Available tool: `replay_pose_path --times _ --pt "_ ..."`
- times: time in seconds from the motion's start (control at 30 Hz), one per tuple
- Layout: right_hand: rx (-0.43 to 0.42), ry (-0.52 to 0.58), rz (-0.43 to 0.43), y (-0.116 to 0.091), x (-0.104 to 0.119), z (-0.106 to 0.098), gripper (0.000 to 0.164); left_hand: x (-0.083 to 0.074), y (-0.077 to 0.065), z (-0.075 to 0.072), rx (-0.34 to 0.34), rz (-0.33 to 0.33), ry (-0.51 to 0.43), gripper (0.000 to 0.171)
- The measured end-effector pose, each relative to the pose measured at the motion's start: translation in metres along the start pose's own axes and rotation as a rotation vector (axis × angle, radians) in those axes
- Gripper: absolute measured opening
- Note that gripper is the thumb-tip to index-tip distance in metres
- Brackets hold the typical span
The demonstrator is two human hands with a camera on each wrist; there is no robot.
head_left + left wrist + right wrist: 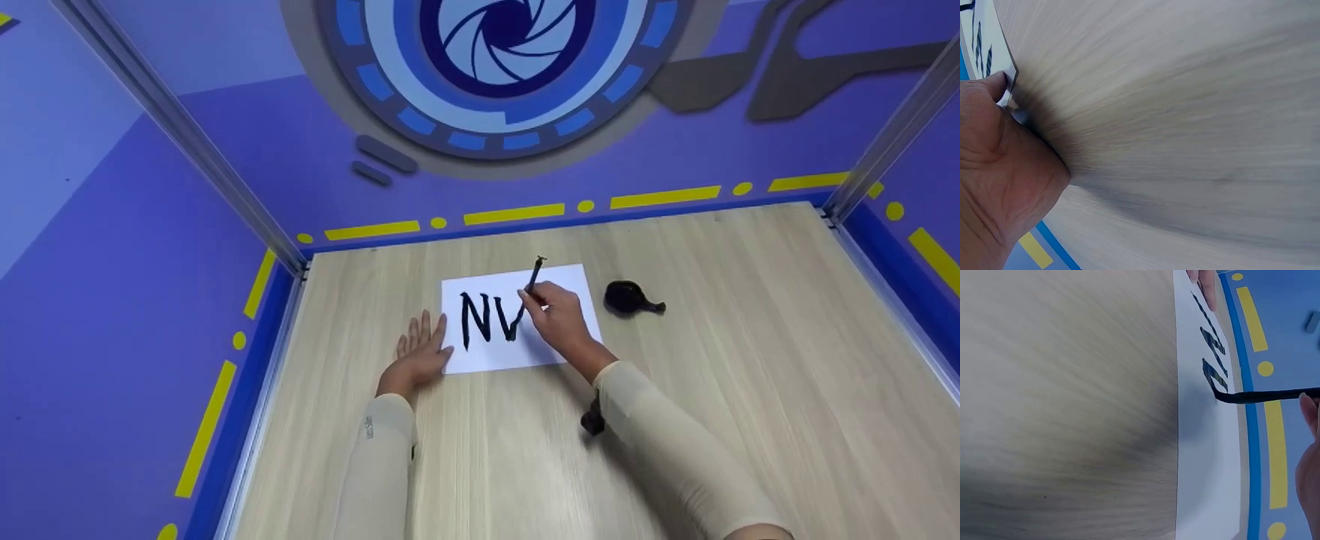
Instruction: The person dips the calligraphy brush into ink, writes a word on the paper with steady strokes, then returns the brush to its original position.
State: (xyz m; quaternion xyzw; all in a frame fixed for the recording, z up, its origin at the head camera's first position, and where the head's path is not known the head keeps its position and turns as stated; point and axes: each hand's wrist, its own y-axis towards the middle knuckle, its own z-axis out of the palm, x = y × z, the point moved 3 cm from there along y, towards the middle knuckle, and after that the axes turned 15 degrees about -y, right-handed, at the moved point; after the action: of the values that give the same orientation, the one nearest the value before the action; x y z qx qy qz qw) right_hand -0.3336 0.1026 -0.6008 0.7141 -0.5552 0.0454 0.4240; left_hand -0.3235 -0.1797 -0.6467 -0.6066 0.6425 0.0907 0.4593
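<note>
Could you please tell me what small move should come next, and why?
Probably the right hand should draw the brush toward the far edge of the paper: the second letter's left stroke is down, the tip sits right of it, and the left hand touches the paper's left edge.

Brush: shaft partly covered where right hand grips; upper end cut off by right edge, right wrist view. Paper: portion beneath grip hidden, head view. Left hand, left of grip: cut off by left edge, left wrist view. Left sleeve, nearer wearer than grip: lettering too small to read. Black dish, right of grip: contents too dark to tell.
</note>
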Motion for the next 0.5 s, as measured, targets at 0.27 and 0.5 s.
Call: replay_pose_path --times 0.27,0.5 --pt "-0.055 -0.014 0.010 0.005 -0.003 0.003 0.014 0.009 0.011 0.002 0.002 -0.023 0.051 0.074" --pt "-0.028 -0.037 0.021 0.012 -0.004 0.006 0.015 0.014 0.018 0.003 0.005 -0.048 0.072 0.074"
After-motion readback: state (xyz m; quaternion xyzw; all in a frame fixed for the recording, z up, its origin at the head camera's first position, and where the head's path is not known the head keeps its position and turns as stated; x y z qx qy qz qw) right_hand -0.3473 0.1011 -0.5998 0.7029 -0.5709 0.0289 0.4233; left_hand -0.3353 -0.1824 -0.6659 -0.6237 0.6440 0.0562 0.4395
